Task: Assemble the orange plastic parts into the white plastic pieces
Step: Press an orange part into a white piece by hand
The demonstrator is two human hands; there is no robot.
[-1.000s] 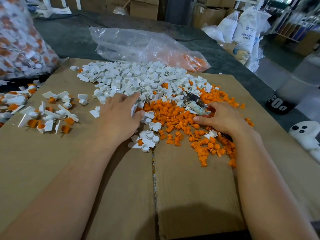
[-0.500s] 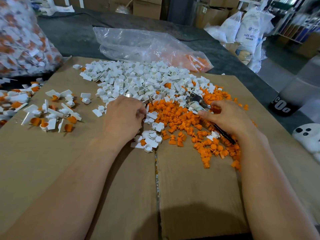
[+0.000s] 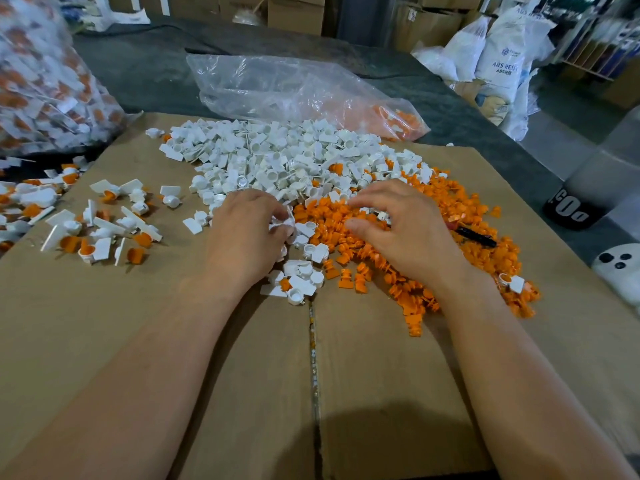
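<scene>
Orange plastic parts (image 3: 349,237) lay in a loose pile on the cardboard sheet (image 3: 381,375), right of its centre seam and against the near edge of the white heap.

At the far left sat a bulging clear sack (image 3: 41,91) packed with orange-and-white pieces. Below it, on the left part of the cardboard, were scattered assembled pieces (image 3: 104,233), white tabs with orange plugs seated in their cups. Next came the broad heap of white plastic pieces (image 3: 277,157), reaching toward the far edge of the cardboard.

The left hand (image 3: 242,237) rested at the near edge of that heap, fingers curled inward, thumb and fingertips pinching a single white piece (image 3: 286,224). Just right of it, the right hand (image 3: 408,237) arched over the orange pile, fingers bent and slightly spread with their tips down among the parts, the thumb straight and apart from the index finger. Whether anything was gripped beneath the palm could not be told.

A black pen-like tool (image 3: 476,236) stuck out from under the right hand's far side, lying on the orange parts. Behind the heaps slumped a nearly flat clear bag (image 3: 294,88) with orange bits in its right corner.
</scene>
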